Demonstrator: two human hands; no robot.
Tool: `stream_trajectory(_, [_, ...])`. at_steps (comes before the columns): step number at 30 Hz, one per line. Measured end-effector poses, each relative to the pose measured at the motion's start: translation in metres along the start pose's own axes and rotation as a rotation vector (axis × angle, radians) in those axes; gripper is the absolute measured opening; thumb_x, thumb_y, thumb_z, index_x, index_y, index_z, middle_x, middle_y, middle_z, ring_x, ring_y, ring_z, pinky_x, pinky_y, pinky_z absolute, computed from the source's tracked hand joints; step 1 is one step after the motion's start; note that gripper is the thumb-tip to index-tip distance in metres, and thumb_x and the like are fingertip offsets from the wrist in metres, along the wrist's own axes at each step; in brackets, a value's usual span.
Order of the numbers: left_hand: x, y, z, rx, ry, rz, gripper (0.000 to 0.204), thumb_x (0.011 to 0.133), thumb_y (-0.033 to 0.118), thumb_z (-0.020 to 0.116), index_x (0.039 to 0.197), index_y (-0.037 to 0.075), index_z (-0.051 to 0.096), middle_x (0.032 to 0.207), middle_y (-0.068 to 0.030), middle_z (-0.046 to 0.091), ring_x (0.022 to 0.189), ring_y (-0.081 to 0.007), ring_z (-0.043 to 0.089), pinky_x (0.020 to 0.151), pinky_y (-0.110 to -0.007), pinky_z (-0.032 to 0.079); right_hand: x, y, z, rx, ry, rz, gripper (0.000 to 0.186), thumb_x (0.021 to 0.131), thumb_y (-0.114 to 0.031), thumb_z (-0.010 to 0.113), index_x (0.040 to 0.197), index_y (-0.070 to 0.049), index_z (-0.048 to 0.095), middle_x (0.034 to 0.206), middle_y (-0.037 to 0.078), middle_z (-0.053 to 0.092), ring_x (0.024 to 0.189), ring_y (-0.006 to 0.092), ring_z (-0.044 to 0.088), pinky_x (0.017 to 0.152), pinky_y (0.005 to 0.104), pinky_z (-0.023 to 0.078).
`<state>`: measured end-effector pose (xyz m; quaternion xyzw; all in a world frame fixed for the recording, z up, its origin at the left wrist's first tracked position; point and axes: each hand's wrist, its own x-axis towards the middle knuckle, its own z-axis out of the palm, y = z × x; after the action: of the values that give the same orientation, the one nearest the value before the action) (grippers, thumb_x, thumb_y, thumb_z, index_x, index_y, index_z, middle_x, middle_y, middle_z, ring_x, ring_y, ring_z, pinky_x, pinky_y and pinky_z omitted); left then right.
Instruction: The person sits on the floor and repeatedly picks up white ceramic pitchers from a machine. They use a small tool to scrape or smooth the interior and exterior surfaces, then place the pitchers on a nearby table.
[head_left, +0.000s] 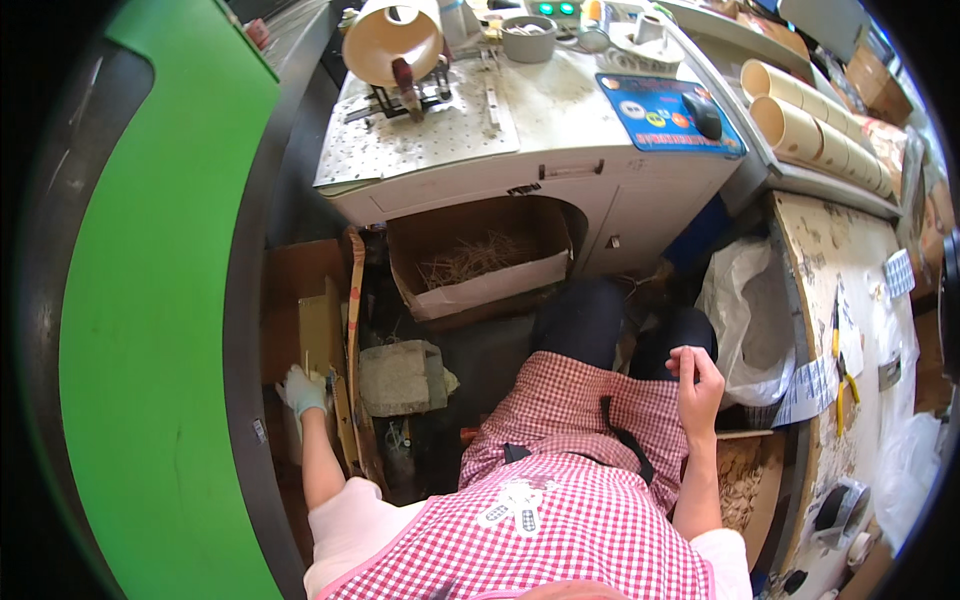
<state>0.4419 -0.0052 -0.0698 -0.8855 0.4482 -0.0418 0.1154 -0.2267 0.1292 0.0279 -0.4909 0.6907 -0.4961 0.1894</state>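
My left hand (302, 391), in a pale glove, reaches down into an open cardboard box (290, 270) on the floor at the left. Its fingers are bent together by a small pale piece, and what they hold is too small to tell. Above my right knee, my bare right hand (699, 383) is raised with its fingers curled in. Whatever it may hold is hidden. Beside the left box lies a worn, greyish block-like bundle (400, 378).
Ahead stands a white machine table (560, 100) with a cardboard tube (393, 45), a blue mouse pad (655, 112) and a black mouse (703, 115). Beneath is a box of thin strips (500, 285). Yellow-handled pliers (843, 385) lie on the right bench; a green panel (150, 330) borders my left.
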Motion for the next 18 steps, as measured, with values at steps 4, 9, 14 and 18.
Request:
stream_trajectory(4, [-0.076, 0.046, -0.123, -0.172, 0.723, 0.579, 0.032, 0.08, 0.026, 0.085, 0.105, 0.009, 0.075, 0.133, -0.0093, 0.069, 0.125, -0.0338, 0.062, 0.118, -0.05, 0.04, 0.006, -0.001, 0.014, -0.02, -0.063, 0.094, 0.019, 0.105, -0.01, 0.058, 0.101, 0.003, 0.072, 0.092, 0.011, 0.074, 0.079, 0.0178, 0.074, 0.073, 0.0295, 0.057])
stream_trajectory(9, [-0.173, 0.121, -0.255, -0.916, 0.487, 1.146, 0.021, 0.073, 0.014, 0.088, 0.084, 0.007, 0.072, 0.141, -0.0226, 0.063, 0.127, -0.0441, 0.059, 0.111, -0.055, 0.046, 0.013, -0.014, 0.047, 0.23, -0.149, -0.124, 0.021, 0.102, -0.02, 0.066, 0.111, -0.003, 0.075, 0.1, 0.011, 0.076, 0.093, 0.0255, 0.074, 0.084, 0.0353, 0.057])
stream_trajectory(14, [-0.191, 0.229, -0.275, -1.507, -0.955, 1.684, 0.033, 0.069, 0.028, 0.097, 0.084, 0.005, 0.078, 0.148, -0.0346, 0.054, 0.131, -0.0487, 0.058, 0.109, -0.055, 0.046, -0.004, -0.045, 0.038, 0.346, -0.313, -0.28, 0.05, 0.098, -0.032, 0.072, 0.14, -0.005, 0.061, 0.138, 0.016, 0.064, 0.128, 0.0347, 0.059, 0.112, 0.044, 0.045])
stream_trajectory(18, [-0.203, 0.263, -0.255, -1.33, -1.221, 1.317, 0.038, 0.079, 0.025, 0.091, 0.106, 0.0, 0.081, 0.156, -0.0287, 0.049, 0.139, -0.0372, 0.055, 0.115, -0.045, 0.042, 0.017, -0.002, -0.068, -0.099, 0.136, -0.223, 0.033, 0.094, -0.029, 0.076, 0.117, -0.006, 0.072, 0.116, 0.013, 0.071, 0.108, 0.0314, 0.066, 0.096, 0.0426, 0.053])
